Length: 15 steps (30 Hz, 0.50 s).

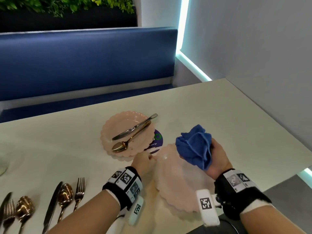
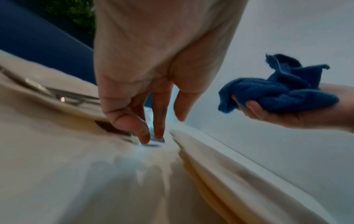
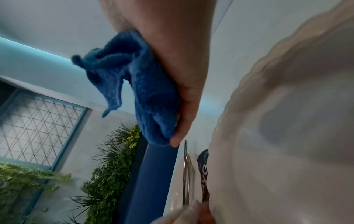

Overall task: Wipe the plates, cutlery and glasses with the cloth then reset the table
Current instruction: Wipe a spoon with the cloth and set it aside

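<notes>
- Blue cloth [image 1: 194, 146] is bunched up in the right hand [image 1: 217, 159], fingers wrapped round it, hovering over the far edge of a pink scalloped plate [image 1: 179, 184] in the head view. That plate looks lifted and tilted, pretty blurry.
- Left hand [image 1: 145, 163] is at the plate's left rim, fingers pointing down at it; can't tell from here how it's gripping.
- Second pink plate [image 1: 125, 125] sits further back on the table [image 1: 67, 149], with a knife [image 1: 135, 129] and gold spoon [image 1: 131, 139] lying across it. A round purple coaster [image 1: 157, 141] pokes out between the two plates.
- Near left edge: more cutlery [image 1: 64, 196] laid out in a row.
- Left wrist view: left hand's fingers [image 2: 159, 121] are straight and a little apart, tips down near the plate rim [image 2: 210, 159]. Too blurry to say if they pinch it. Cloth [image 2: 277, 94] off to the right, held up clear of the plate.
- Right wrist view: thumb [image 3: 182, 121] clamped on the cloth [image 3: 145, 94], plate [image 3: 277, 136] just beside it, not touching.
</notes>
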Available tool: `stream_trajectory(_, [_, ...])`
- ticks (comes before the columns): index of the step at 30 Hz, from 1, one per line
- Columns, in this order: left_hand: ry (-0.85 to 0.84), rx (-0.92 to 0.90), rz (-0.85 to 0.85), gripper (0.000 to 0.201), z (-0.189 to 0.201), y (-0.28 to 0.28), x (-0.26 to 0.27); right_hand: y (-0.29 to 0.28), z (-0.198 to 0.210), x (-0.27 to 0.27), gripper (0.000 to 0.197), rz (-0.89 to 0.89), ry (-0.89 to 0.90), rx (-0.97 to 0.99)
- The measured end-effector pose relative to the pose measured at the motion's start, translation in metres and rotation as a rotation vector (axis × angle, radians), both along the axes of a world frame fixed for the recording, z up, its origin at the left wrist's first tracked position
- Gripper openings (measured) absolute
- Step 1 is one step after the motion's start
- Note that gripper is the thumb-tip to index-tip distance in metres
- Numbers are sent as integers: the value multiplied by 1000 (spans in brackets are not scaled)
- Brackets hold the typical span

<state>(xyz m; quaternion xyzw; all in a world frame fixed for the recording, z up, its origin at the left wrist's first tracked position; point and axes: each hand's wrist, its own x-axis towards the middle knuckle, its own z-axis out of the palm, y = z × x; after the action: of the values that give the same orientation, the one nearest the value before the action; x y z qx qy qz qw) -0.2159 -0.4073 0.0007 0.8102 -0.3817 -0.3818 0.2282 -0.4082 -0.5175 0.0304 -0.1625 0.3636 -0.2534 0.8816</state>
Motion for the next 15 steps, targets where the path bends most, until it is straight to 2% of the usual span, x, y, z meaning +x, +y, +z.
stream_trajectory(2, [-57, -7, -27, 20, 10, -11, 22, 0, 0, 6, 33, -22, 7, -18])
stream_trajectory(4, [-150, -5, 10, 21, 22, -27, 45, -1, 1, 10, 40, -12, -13, -59])
stream_trajectory(6, [-212, 1, 70, 20, 31, -44, 65, -5, 5, 17, 38, 23, -45, -67])
stream_trajectory(9, [-277, 96, 77, 21, 37, -66, 78, -14, 11, 36, 10, 155, -175, -26])
stream_trajectory(10, [-306, 140, 47, 21, 37, -70, 79, -18, 7, 41, 26, 172, -203, -48])
stream_trajectory(13, [-345, 256, 42, 17, 39, -77, 77, -22, 15, 49, 43, 192, -164, -24])
stream_trajectory(15, [-376, 294, 0, 17, 35, -83, 81, -23, 14, 47, 62, 141, -129, 41])
